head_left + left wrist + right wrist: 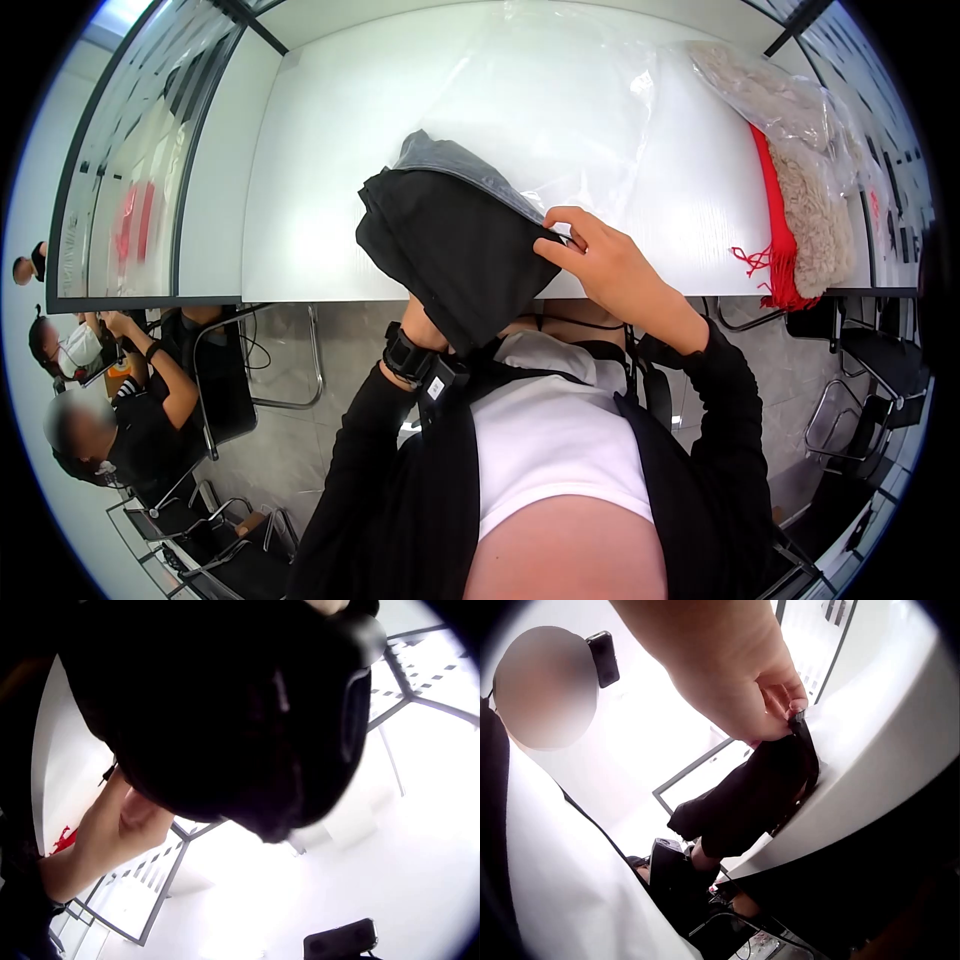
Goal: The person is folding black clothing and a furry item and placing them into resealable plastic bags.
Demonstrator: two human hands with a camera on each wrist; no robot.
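Observation:
A folded black cloth (pixel 450 245) with a grey layer (pixel 445 155) along its far edge is held up over the table's front edge. My right hand (pixel 620 275) pinches its right corner between thumb and fingers; in the right wrist view that hand (pixel 727 675) grips the top edge of the dark cloth (pixel 757 787). My left hand (pixel 425 325) is under the cloth's near left side, its fingers hidden. Dark cloth (pixel 217 712) fills much of the left wrist view, with my right hand (pixel 112 829) beyond it.
Clear plastic (pixel 600 110) lies on the white table (pixel 320 120) behind the cloth. At the right are a fluffy beige item (pixel 815 215), partly in clear plastic, and a red fringed fabric (pixel 780 240). Low partitions flank the table; people sit at the left, and chairs stand on both sides.

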